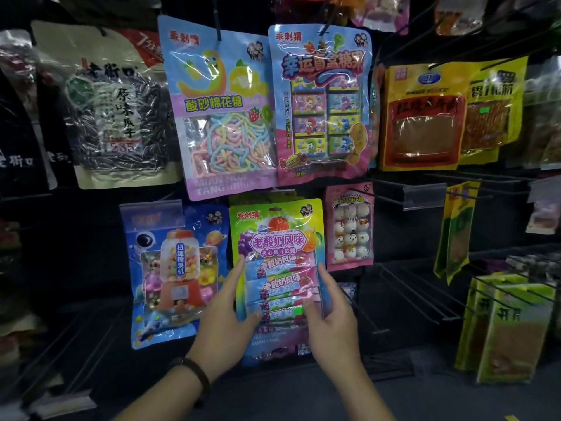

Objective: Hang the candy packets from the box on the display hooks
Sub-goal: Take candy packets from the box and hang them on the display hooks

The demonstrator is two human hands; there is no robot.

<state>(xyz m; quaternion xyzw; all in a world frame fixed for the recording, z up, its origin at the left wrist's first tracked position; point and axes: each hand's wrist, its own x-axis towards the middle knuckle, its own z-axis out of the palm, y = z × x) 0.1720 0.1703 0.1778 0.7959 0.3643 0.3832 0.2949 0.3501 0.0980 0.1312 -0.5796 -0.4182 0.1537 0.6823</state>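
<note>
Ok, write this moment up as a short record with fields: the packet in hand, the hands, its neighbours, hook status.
packet in hand: green-and-yellow fruit candy packet, upright, front facing the camera
hands: left hand holds its left edge, right hand its right edge, thumbs on the front
left neighbour: blue gumball-machine packet, hanging
right neighbour: pink snowman packet, hanging
hook status: cannot tell whether the hang hole is on a hook
left wrist: dark wristband
</note>
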